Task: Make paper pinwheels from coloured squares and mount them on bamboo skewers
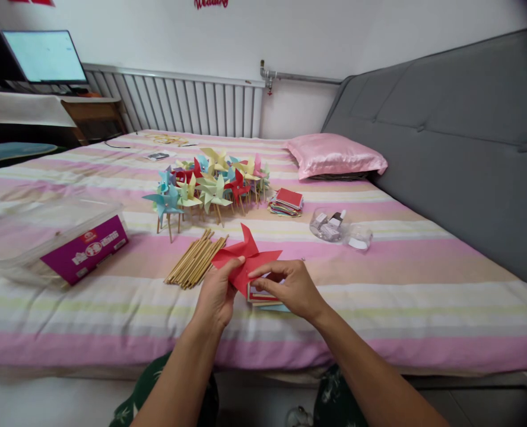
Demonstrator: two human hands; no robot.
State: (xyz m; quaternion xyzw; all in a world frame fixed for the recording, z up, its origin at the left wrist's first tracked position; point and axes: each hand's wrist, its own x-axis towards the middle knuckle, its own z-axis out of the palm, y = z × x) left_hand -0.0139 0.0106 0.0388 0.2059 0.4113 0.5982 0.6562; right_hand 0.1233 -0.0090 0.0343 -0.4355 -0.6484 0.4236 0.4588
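A red paper pinwheel (250, 259) with its blades folded is held up over the near side of the bed. My left hand (221, 290) grips it from the lower left, thumb pressed on its middle. At its right, my right hand (290, 287) has thumb and fingertips pinched together close to the centre; whether something small sits between them is hidden. Below the right hand lies a stack of coloured paper (263, 301), partly covered. A bundle of thin wooden sticks (196, 259) rests just left of the pinwheel.
Several finished pinwheels on sticks (212, 184) stand behind. A pile of square paper (286, 201), a round clear container with small packets (327, 225) and a smaller clear container (358, 238) are at right. A clear plastic box (54, 243) sits left; a pink pillow (335, 155) lies by the headboard (445, 124).
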